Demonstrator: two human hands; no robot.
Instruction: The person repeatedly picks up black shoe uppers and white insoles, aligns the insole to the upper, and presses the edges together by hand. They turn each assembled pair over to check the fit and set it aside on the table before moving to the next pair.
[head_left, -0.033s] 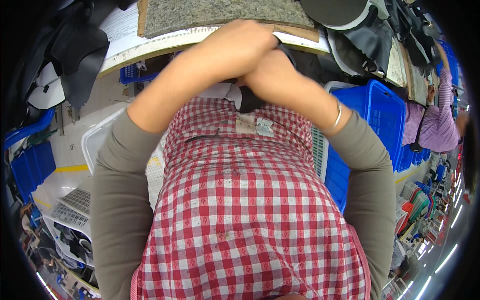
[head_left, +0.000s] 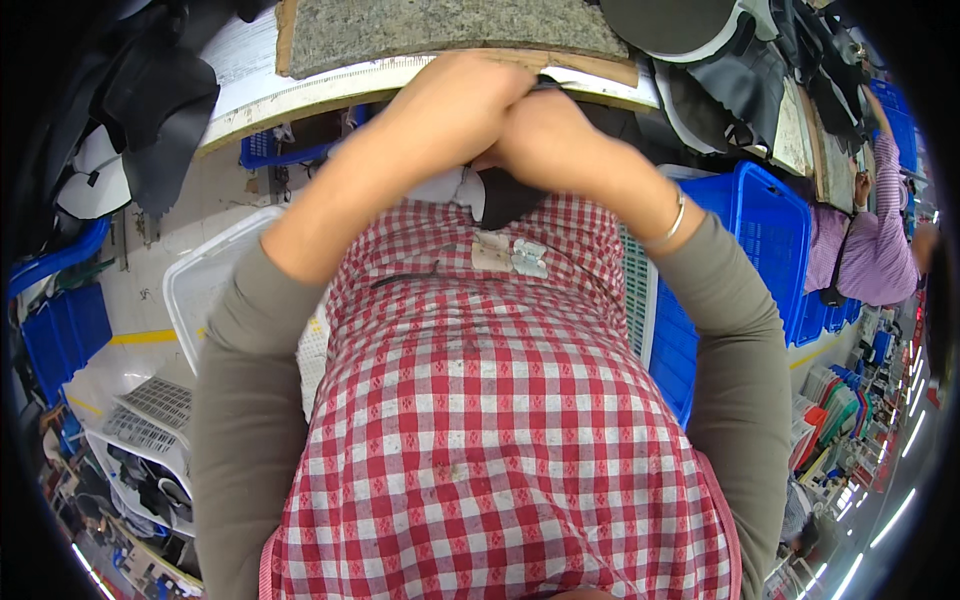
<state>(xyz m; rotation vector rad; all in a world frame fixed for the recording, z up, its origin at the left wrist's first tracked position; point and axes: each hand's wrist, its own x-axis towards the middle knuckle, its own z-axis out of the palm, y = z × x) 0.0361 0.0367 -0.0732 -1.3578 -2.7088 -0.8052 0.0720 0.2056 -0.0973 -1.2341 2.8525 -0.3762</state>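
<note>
Two hands in view, together over the upper apron, just in front of the worktop. Left hand: fingers curled in and pressed against the right hand; tips hidden and blurred, so can't tell the opening or what they grip. Right hand: fingers closed on one black piece, its end poking out above, between the hands. One black-and-white piece shows right below the hands, against the apron; can't tell if it's the same part.

Counts: one bracelet on right wrist. One grey slab on the worktop, beyond the hands. One white crate left of the apron, one big blue bin right. Black sheets piled at left, overlapping, count unclear. One co-worker's striped sleeve, far right.
</note>
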